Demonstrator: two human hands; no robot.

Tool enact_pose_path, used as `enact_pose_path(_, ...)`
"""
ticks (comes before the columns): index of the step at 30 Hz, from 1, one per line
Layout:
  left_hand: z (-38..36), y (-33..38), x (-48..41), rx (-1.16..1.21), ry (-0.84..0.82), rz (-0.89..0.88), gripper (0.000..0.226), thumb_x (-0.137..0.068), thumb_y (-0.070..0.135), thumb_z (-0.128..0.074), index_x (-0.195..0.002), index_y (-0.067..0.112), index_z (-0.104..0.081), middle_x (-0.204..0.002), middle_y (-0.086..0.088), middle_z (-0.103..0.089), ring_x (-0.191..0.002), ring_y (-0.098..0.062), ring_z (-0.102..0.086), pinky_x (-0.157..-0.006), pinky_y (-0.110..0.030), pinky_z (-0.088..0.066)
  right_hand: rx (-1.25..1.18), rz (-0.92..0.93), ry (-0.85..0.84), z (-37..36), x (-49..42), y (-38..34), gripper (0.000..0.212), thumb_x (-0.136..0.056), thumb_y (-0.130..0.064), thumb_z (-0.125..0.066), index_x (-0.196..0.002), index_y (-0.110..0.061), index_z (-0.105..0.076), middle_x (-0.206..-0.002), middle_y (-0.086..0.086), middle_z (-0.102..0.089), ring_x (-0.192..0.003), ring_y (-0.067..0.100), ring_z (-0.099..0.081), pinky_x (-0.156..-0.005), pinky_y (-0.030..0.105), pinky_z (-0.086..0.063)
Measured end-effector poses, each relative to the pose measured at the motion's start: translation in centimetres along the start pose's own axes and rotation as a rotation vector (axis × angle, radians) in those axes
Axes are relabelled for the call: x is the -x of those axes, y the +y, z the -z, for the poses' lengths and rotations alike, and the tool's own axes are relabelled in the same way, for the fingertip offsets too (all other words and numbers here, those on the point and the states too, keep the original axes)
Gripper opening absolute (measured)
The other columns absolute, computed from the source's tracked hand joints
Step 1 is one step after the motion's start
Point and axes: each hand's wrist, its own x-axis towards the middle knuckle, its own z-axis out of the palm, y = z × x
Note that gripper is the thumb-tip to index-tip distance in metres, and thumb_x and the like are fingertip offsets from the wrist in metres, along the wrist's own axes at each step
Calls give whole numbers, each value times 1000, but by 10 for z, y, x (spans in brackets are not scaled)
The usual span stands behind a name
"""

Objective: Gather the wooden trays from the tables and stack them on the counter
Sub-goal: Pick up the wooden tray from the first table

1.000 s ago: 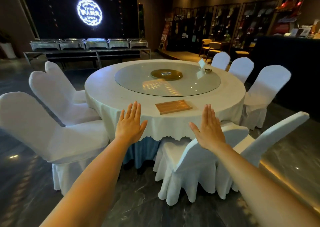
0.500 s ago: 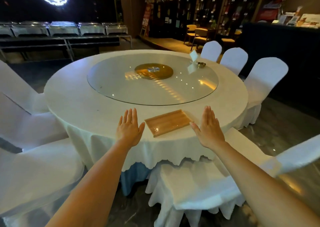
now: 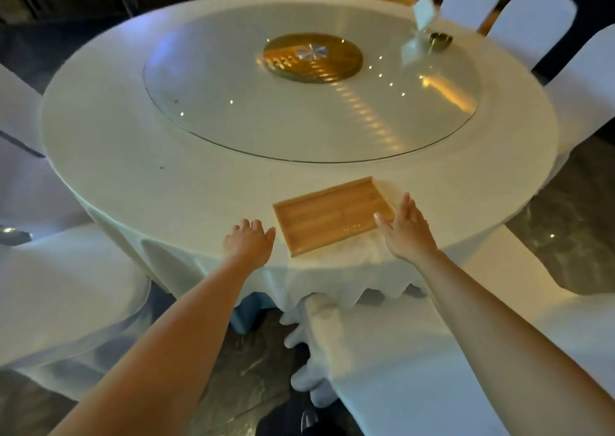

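An empty wooden tray [image 3: 332,214] with a low rim lies slightly askew near the front edge of the round table [image 3: 166,169], which is covered in a white cloth. My left hand [image 3: 248,241] rests on the cloth just left of the tray's near corner, fingers curled downward, holding nothing. My right hand [image 3: 404,226] is at the tray's right end, palm facing the tray, fingers straight, with the thumb at or on its rim. Neither hand grips the tray.
A glass turntable [image 3: 309,96] with a gold hub [image 3: 312,58] fills the table's middle. A card stand [image 3: 424,9] and a small dish [image 3: 440,39] sit at its far right. White-covered chairs [image 3: 416,352] ring the table, one directly below my right arm.
I have come closer to the table and the view tilted down. Both hands dropped to the cloth on either side of the tray; the left fingers curled.
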Motion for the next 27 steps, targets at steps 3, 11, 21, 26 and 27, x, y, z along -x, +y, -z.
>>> enact_pose_path(3, -14, 14, -29, 60, -67, 51, 57, -99, 43, -20, -137, 6, -40, -142, -16, -44, -129, -32, -44, -103, -44, -40, 8, -49, -49, -8, -35, 11, 79, -95, -51, -24, -149, -5, 11, -159, 18, -1, -147, 31, -9, -118, 43, -12)
enact_pose_path(11, -45, 39, -76, 138, -144, 176, 60, -99, 45, -17, -134, 4, -43, -138, -18, -46, -127, -34, -46, -100, -43, -42, 38, -128, -99, -29, -108, 32, 73, -96, -49, -23, -149, -2, -5, -153, 20, -19, -139, 35, -24, -109, 44, -28)
enact_pose_path(21, -63, 47, -87, 193, -137, 246, 58, -99, 44, -17, -135, 4, -40, -136, -18, -49, -125, -33, -48, -100, -43, -42, 106, -143, -40, -44, -138, 34, 66, -96, -46, -27, -136, 6, -33, -140, 22, -33, -127, 38, -35, -99, 43, -38)
enact_pose_path(26, -63, 51, -83, 222, -130, 272, 56, -100, 42, -19, -136, 3, -38, -137, -18, -47, -126, -33, -47, -100, -42, -42, 82, -183, -14, -46, -139, 33, 67, -95, -45, -33, -137, 7, -31, -141, 21, -31, -128, 36, -33, -101, 43, -36)
enact_pose_path(27, -63, 51, -82, 237, -127, 273, 56, -100, 41, -19, -135, 3, -38, -137, -18, -47, -126, -33, -47, -100, -42, -42, 72, -205, -15, -46, -140, 32, 68, -95, -46, -33, -138, 6, -31, -141, 21, -30, -128, 36, -32, -102, 43, -35)
